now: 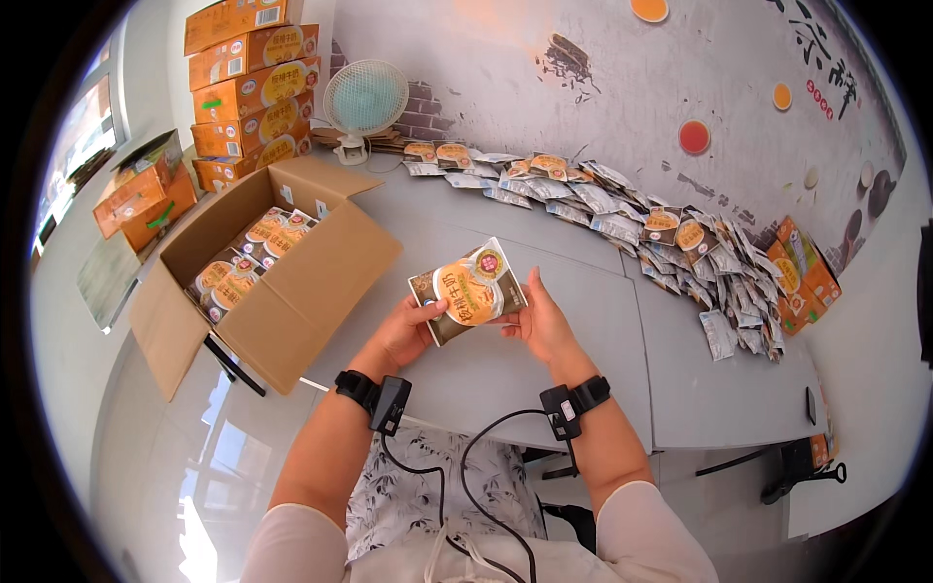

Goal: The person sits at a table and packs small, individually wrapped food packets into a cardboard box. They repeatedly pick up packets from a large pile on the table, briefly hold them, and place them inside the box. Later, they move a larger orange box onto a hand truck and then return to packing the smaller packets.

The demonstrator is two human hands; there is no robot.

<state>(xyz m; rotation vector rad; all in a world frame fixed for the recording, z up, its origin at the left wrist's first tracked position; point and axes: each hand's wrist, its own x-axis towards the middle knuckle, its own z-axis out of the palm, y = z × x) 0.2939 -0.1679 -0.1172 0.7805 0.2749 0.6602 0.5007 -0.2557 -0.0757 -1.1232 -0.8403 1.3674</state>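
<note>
A brown-and-orange printed milk pouch (470, 291) is held above the grey table, its printed front up and tilted. My left hand (408, 328) grips its lower left edge, thumb on top. My right hand (541, 321) is at the pouch's right edge, thumb raised and fingers reaching under it; how firmly it holds is unclear. To the left stands an open cardboard box (313, 291) with several similar pouches (270, 237) inside. Many more pouches (605, 204) lie in a long heap along the back and right of the table.
Orange printed cartons (251, 95) are stacked at the back left, beside a small fan (364, 102). More orange cartons stand at far left (146, 200) and at the table's right end (805, 277). Black cables run from my wrist devices. A dark flat object (810, 405) is near the right edge.
</note>
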